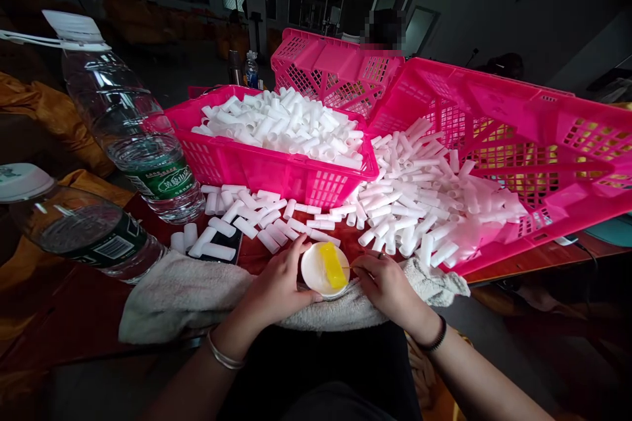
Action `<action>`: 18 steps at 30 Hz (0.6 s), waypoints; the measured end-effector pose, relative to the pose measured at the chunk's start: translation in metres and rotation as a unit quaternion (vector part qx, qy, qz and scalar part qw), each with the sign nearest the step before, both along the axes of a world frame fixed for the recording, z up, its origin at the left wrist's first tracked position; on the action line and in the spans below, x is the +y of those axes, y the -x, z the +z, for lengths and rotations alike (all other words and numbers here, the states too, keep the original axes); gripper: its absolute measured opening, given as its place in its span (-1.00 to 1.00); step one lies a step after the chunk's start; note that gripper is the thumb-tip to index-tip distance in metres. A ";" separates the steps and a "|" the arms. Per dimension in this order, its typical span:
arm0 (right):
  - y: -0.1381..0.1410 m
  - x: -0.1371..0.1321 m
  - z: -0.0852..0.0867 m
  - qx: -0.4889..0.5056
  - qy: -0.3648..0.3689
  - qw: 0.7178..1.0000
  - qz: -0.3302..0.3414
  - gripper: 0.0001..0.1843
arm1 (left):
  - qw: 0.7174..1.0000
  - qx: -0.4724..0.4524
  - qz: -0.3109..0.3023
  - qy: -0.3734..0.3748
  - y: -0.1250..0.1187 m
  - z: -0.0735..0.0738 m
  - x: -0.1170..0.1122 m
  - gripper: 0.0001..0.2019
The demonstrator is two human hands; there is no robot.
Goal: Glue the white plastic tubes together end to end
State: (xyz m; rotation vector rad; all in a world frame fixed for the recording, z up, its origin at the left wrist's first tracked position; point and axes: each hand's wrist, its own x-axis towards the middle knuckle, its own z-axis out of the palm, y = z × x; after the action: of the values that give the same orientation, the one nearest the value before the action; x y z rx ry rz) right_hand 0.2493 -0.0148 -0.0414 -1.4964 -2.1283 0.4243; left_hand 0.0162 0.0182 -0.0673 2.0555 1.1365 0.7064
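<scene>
The left hand [284, 281] holds the round white dish [313, 270] between thumb and fingers, and the yellow piece [334, 266] lies in this dish, between the two hands. The right hand [388, 284] has its fingertips pinched narrow at the dish's near-right edge; what they hold I cannot tell. To work well, I think the left grip should stay firm and level above the towel [178, 296], away from the white tubes [269, 240] beyond.

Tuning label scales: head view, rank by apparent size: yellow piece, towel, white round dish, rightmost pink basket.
1. Rightmost pink basket
2. Towel, partly covered
3. White round dish
4. Yellow piece
</scene>
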 end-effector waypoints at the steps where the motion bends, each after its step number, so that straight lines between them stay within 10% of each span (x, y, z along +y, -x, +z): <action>1: 0.000 -0.002 -0.002 0.015 0.007 1.000 0.005 -0.76 | 1.000 -0.001 -0.001 -0.001 0.000 0.000 0.000 0.05; 18: 0.001 -0.007 0.029 0.023 0.030 0.999 0.025 -0.77 | 1.000 0.014 -0.007 0.006 0.002 0.001 -0.001 0.08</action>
State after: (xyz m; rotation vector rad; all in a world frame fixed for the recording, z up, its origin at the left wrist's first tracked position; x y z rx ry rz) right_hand 0.2482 -0.0221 -0.0124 -1.4545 -2.1373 0.5402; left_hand 0.0145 0.0169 -0.0658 2.0666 1.1388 0.6658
